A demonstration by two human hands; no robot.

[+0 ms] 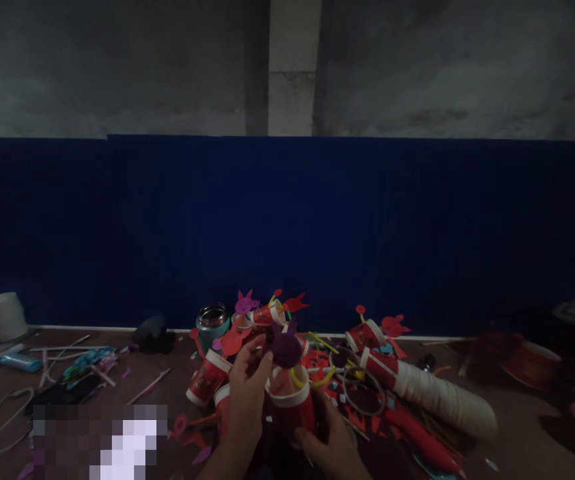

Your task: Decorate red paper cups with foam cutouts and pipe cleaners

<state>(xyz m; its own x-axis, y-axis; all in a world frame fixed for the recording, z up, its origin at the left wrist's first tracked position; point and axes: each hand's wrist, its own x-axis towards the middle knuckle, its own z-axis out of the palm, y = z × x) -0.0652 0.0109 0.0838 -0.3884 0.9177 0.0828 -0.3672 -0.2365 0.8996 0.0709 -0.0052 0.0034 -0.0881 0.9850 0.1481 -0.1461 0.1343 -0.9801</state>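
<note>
One left hand [246, 387], one right hand [330, 433], one red cup [293, 412] between them, one purple cutout [286, 350] by the left! Beyond the hands, one teal flask [214, 335]; right of them, one cup stack [440, 397]; far left, one white cup [2, 317]!

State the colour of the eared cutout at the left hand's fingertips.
The eared cutout is dark purple; it shows in the head view, the only one.

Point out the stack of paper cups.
In the head view, the cup stack lies on its side on the table, right of the right hand, just behind a long red object.
</note>
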